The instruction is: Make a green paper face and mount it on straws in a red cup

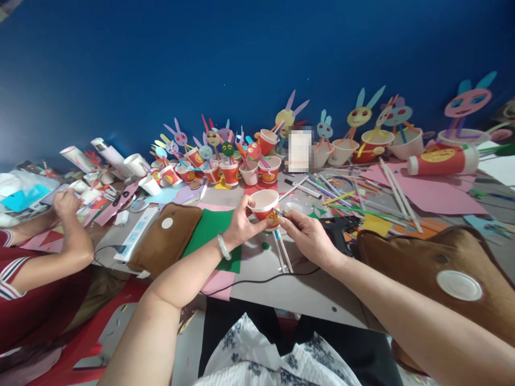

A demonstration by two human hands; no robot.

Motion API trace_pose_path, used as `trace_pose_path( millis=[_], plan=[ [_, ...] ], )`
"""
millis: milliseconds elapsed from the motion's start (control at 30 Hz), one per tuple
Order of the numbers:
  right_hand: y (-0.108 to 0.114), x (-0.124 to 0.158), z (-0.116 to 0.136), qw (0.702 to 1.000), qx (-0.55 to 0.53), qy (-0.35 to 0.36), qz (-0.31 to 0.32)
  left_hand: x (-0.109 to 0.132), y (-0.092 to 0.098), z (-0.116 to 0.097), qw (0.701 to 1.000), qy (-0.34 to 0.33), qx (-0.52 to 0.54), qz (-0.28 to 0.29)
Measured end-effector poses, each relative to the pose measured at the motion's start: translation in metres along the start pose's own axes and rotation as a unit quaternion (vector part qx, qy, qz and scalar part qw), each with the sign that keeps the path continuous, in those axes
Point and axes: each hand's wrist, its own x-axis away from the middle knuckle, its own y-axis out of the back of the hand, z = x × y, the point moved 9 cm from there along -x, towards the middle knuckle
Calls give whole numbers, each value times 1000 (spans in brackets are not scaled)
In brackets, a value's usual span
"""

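In the middle of the head view my left hand (243, 222) is closed around a red-and-white paper cup (264, 200). The cup is tilted, its white inside showing and yellow print on its wall. My right hand (304, 233) pinches a slim, dark bluish pointed tool (283, 214), its tip against the right side of the cup; its exact kind is hard to make out. Below the cup, white paper sticks (285, 257) lie on the grey table, near a small green paper disc (265, 245). A black glue gun (340, 231) lies just right of my right hand.
Paper cups with rabbit-like paper figures (229, 169) line the blue wall. Brown plush cushions (164, 236) flank my arms, beside a power strip (139, 233). Green paper (213, 233), pink paper (434, 187) and colored sticks spread around. A co-worker's hands (66, 202) are at left.
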Motion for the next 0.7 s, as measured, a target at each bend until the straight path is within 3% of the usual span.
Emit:
trace_pose_path(
  millis=[433, 700],
  plan=[
    [-4, 0, -6, 1000, 10, -4, 9, -2, 8, -28, 988, -120, -99, -24],
    [-5, -1, -6, 1000, 19, 1, 11, 1, 6, -30, 986, -126, -105, -16]
  ],
)
